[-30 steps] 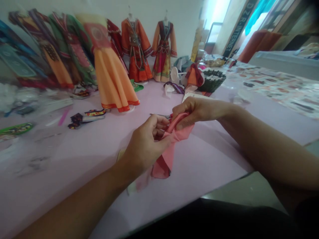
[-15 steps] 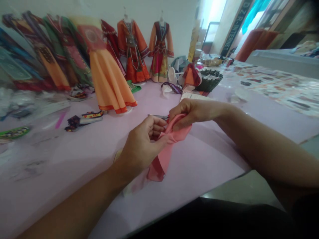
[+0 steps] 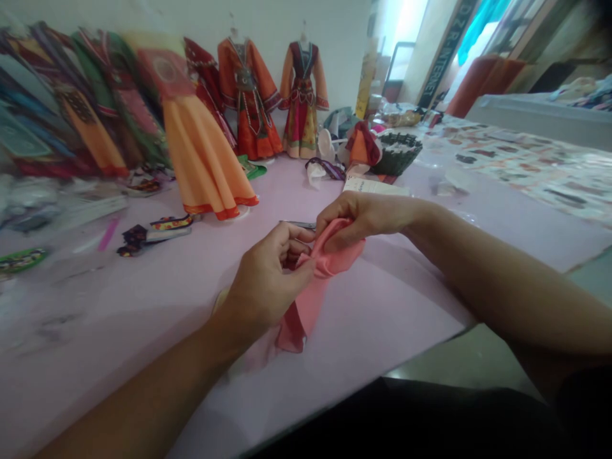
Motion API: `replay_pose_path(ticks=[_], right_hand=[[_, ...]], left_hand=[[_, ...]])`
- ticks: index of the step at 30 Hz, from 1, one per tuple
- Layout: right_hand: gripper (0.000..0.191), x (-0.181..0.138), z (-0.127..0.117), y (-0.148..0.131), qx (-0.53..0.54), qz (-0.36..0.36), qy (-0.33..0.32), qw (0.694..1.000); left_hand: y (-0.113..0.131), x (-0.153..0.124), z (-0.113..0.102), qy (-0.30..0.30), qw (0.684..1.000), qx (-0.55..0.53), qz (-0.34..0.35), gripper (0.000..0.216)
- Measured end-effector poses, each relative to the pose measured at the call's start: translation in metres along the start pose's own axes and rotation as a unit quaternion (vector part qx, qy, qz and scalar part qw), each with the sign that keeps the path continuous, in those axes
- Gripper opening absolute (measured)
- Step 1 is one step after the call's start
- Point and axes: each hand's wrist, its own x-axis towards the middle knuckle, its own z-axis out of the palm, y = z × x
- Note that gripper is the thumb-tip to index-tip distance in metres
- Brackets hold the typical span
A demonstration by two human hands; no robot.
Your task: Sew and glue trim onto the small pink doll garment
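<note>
A strip of pink cloth is gathered between both my hands above the lilac table. My left hand pinches its bunched middle with thumb and fingers curled. My right hand is closed over the upper end of the cloth. The lower end hangs down and rests on the table near the front edge. A thin metal tool, perhaps scissors, lies just behind my hands, mostly hidden.
Several small costume dresses stand along the back, with an orange one nearest. A dark woven basket sits at the back right beside cloth scraps. Trim pieces lie at left. The table edge runs at lower right.
Both hands keep their grip on the pink cloth, which has been bunched a little tighter. The view has shifted slightly, so everything sits a bit further left.
</note>
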Motion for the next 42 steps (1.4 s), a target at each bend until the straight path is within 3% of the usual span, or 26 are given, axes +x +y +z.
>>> replay_pose_path(ticks=[14,21,42], right_hand=[[0.024,0.006,0.006,0.004,-0.022,-0.007,0.031,0.999],[0.018,0.004,0.001,0.007,-0.008,-0.027,0.021,0.999],[0.025,0.009,0.016,0.003,0.013,-0.039,0.045,0.998]], left_hand=[[-0.002,0.003,-0.002,0.009,1.0,0.021,-0.008,0.026],[-0.002,0.002,-0.006,0.017,0.998,0.052,-0.014,0.026],[0.008,0.002,-0.006,-0.018,0.994,-0.043,-0.101,0.008]])
